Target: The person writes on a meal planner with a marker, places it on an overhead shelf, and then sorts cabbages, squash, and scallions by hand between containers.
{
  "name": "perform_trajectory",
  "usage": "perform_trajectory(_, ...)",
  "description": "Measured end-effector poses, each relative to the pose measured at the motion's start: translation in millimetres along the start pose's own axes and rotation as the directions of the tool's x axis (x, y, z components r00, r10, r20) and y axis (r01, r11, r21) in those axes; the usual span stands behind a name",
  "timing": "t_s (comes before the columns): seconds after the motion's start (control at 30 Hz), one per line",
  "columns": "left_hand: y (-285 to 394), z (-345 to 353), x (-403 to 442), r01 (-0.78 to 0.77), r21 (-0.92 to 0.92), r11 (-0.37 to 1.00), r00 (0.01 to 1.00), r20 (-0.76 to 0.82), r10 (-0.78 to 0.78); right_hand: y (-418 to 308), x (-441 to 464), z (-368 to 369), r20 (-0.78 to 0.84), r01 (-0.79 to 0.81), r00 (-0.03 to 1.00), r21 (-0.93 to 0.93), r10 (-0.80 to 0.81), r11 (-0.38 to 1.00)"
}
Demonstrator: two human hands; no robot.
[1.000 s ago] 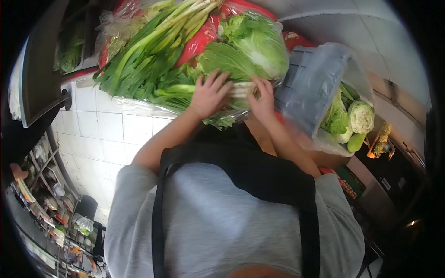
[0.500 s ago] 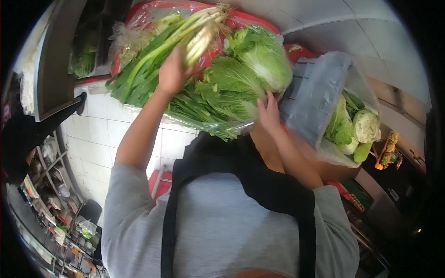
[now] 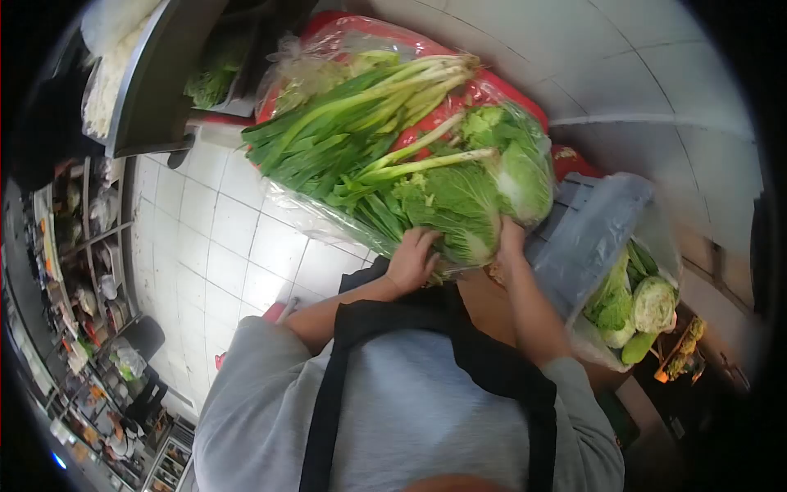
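Two napa cabbages lie in a red crate (image 3: pixel 516 97) lined with clear plastic. My left hand (image 3: pixel 412 261) curls its fingers against the left side of the nearer napa cabbage (image 3: pixel 463 205). On that cabbage's right side is my right hand (image 3: pixel 510 239), its fingers partly hidden by leaves. The farther napa cabbage (image 3: pixel 525 176) rests just beyond, paler at its base. Long green onions (image 3: pixel 361 107) with white, rooted ends fill the left of the crate. A few loose stalks (image 3: pixel 426 162) lie across toward the cabbages.
On the right, a grey crate (image 3: pixel 594 225) with a plastic liner holds cut cabbage (image 3: pixel 653 307) and other greens. A metal-edged counter (image 3: pixel 168 90) juts in at upper left. White tiled floor (image 3: pixel 221 254) runs below, with loaded shelves (image 3: pixel 90 246) farther left.
My left hand has let go of the green onions, which now lie in the crate, and has come down to the nearer cabbage. The view has shifted; my right hand stays by the cabbage.
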State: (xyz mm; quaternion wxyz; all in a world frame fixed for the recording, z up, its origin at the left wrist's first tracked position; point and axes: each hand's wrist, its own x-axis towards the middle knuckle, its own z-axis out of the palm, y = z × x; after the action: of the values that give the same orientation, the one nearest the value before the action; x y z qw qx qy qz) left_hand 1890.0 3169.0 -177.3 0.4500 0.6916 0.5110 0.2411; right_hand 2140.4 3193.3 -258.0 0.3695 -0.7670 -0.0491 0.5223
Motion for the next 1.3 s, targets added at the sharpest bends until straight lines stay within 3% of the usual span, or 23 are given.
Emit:
perform_trajectory(0.03, -5.3, 7.2, -4.4, 0.136, -0.069, 0.988, 0.990, -0.037, -0.139, -7.4, -3.0, -1.4, 0.049, -0.069, 0.997, 0.053, 0.066, 0.996)
perform_trajectory(0.07, -4.2, 15.4, -8.8, 0.276, -0.281, 0.919, 0.954, -0.038, -0.298, -1.2, 7.2, -7.5, 0.084, -0.153, 0.985, 0.023, 0.150, 0.988)
perform_trajectory(0.13, 1.6, 30.3, -6.1, 0.445, -0.661, 0.604, 0.824, 0.038, -0.565, -11.9, -3.0, -0.6, 0.143, -0.224, 0.965, -0.001, 0.221, 0.975)
perform_trajectory(0.23, 17.6, 32.8, 13.9, 0.314, -0.927, 0.205, 0.697, 0.079, -0.713, -16.1, -9.0, 2.6, 0.316, -0.349, 0.888, -0.010, 0.335, 0.937)
perform_trajectory(0.33, 12.6, 33.2, 26.1, 0.376, -0.914, 0.150, 0.703, 0.176, -0.689, -23.8, -9.8, -2.6, 0.388, -0.443, 0.833, 0.042, 0.394, 0.895)
perform_trajectory(0.4, 1.7, 37.7, 28.5, 0.414, -0.885, 0.214, 0.732, 0.184, -0.656, -25.9, -23.0, 3.1, 0.381, -0.221, 0.900, -0.023, 0.213, 0.975)
perform_trajectory(0.5, 43.4, -37.3, 37.8, 0.378, -0.923, -0.072, 0.642, 0.317, -0.698, -43.6, -43.8, 8.8, 0.400, 0.019, 0.916, -0.137, 0.038, 0.990)
perform_trajectory(0.53, 31.6, -42.8, 36.8, 0.369, -0.929, -0.019, 0.709, 0.294, -0.641, -56.5, -54.3, 13.3, 0.413, 0.082, 0.911, -0.169, -0.005, 0.982)
perform_trajectory(0.63, 22.6, -75.7, 36.8, 0.428, -0.899, 0.089, 0.687, 0.260, -0.678, -102.7, -88.3, 39.8, 0.509, 0.048, 0.861, -0.094, 0.007, 0.994)
perform_trajectory(0.67, 14.3, -77.4, 39.3, 0.379, -0.921, 0.090, 0.688, 0.215, -0.693, -103.0, -87.1, 48.2, 0.491, 0.042, 0.871, -0.053, -0.011, 0.998)
perform_trajectory(0.77, -14.5, -78.5, 56.7, 0.028, -0.994, 0.105, 0.829, -0.035, -0.558, -105.3, -93.5, 85.3, 0.520, 0.119, 0.843, 0.069, -0.138, 0.990)
perform_trajectory(0.8, 13.1, -103.6, 61.8, 0.111, -0.987, 0.115, 0.761, 0.010, -0.649, -104.4, -90.7, 99.7, 0.491, 0.071, 0.863, 0.117, -0.120, 0.991)
perform_trajectory(0.93, -25.8, -102.0, 86.6, 0.156, -0.905, 0.395, 0.853, -0.079, -0.517, -94.9, -42.6, 148.5, 0.492, -0.028, 0.871, 0.076, -0.013, 0.997)
perform_trajectory(1.07, -31.1, -94.7, 101.8, 0.195, -0.893, 0.406, 0.852, -0.051, -0.521, -110.1, -48.0, 161.3, 0.547, -0.060, 0.837, 0.109, -0.009, 0.992)
perform_trajectory(1.1, -26.7, -90.2, 99.3, 0.171, -0.860, 0.482, 0.856, -0.113, -0.505, -113.3, -54.9, 157.9, 0.544, -0.067, 0.839, 0.119, -0.008, 0.991)
perform_trajectory(1.17, -16.2, -89.7, 104.9, 0.090, -0.766, 0.636, 0.863, -0.259, -0.434, -118.9, -50.3, 146.0, 0.559, 0.017, 0.813, 0.256, -0.162, 0.967)
perform_trajectory(1.23, 16.8, -104.7, 106.1, 0.036, -0.549, 0.835, 0.900, -0.346, -0.266, -136.1, -64.3, 129.4, 0.551, 0.073, 0.787, 0.364, -0.278, 0.928)
perform_trajectory(1.3, 57.3, -121.8, 109.4, -0.075, -0.388, 0.919, 0.913, -0.397, -0.093, -168.6, -94.6, 111.0, 0.641, -0.046, 0.678, 0.526, -0.360, 0.850)
